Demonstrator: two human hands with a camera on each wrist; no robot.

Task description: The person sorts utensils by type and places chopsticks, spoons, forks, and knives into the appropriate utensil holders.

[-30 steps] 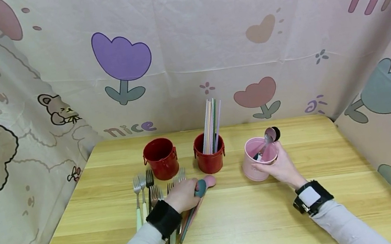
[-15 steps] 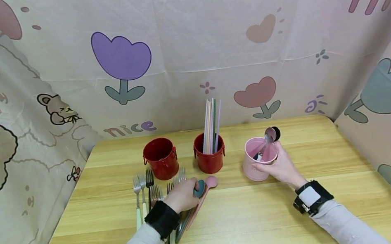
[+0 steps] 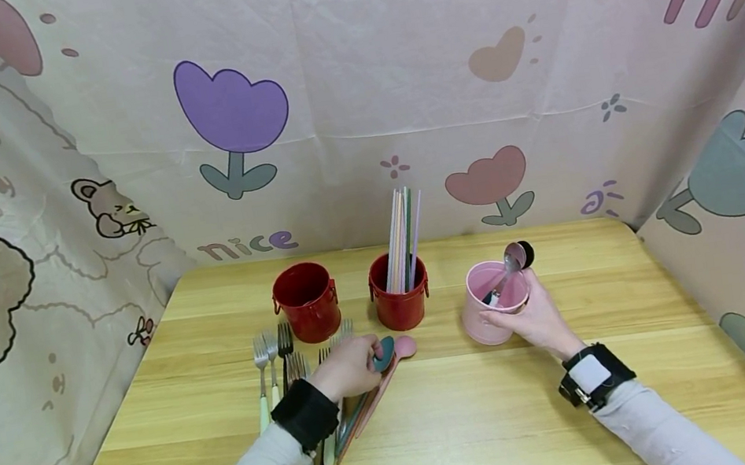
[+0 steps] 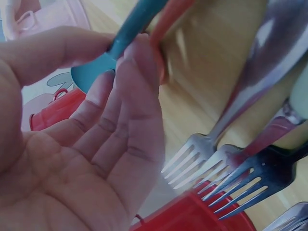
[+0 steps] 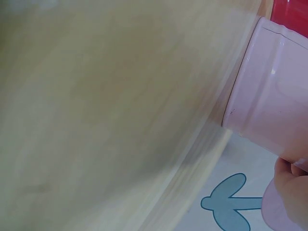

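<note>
My left hand (image 3: pixel 345 369) pinches a teal spoon (image 4: pixel 139 26) at its neck, between thumb and fingertips, as the left wrist view shows. An orange utensil (image 4: pixel 169 21) lies just beyond it. Right of the teal spoon, a pink spoon (image 3: pixel 404 347) rests slantwise on the table. With my right hand (image 3: pixel 544 320) I grip a pink bucket (image 3: pixel 482 326) by its right side. Several spoons (image 3: pixel 512 260) lean inside that bucket, a metal bowl and a black one sticking out over the rim. In the right wrist view, fingers touch the bucket's wall.
Several forks (image 3: pixel 261 355) lie left of and under my left arm, handles toward me. Behind them stands a red bucket (image 3: pixel 313 316). A second red bucket (image 3: pixel 401 312) holds upright straws (image 3: pixel 402 240). A printed cloth (image 3: pixel 355 108) hangs behind the wooden table (image 3: pixel 458 435).
The teal spoon has shifted and turned a little in my left fingers, and an orange handle now shows beside it. The pink spoon has slid slightly right. My right hand and the pink bucket stay put.
</note>
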